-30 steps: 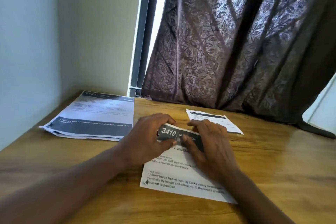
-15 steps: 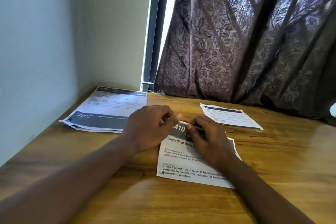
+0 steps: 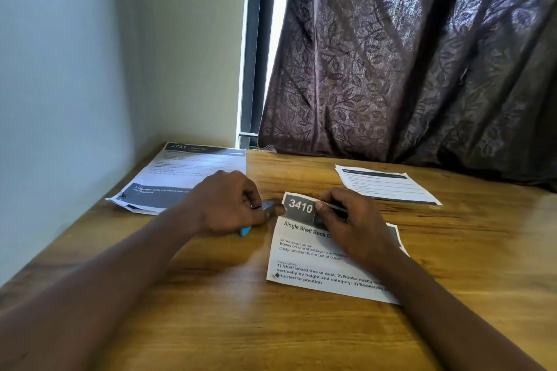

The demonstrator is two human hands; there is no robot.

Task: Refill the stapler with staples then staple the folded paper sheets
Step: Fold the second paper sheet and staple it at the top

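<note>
Stapler: the small blue-and-metal one sits almost wholly hidden inside the left hand, only a blue end at the heel and a metal tip toward 3 o'clock showing. That hand is curled closed around it, resting on the brown wooden table, the tip aimed at the near corner of the paper, probably ready to bite there. The folded white printed sheet headed "3410" lies at the centre of the head view. The right hand rests on it, thumb and fingers pinching the folded-over top flap, likely to keep the layers together and the sheet from sliding. Whether staples are loaded cannot be told. Three paper lots are visible: this sheet, a white stack with dark bands at 10 o'clock, and a white printed sheet at 2 o'clock. One stapler, two hands. A dark patterned curtain hangs at 12 o'clock.
</note>
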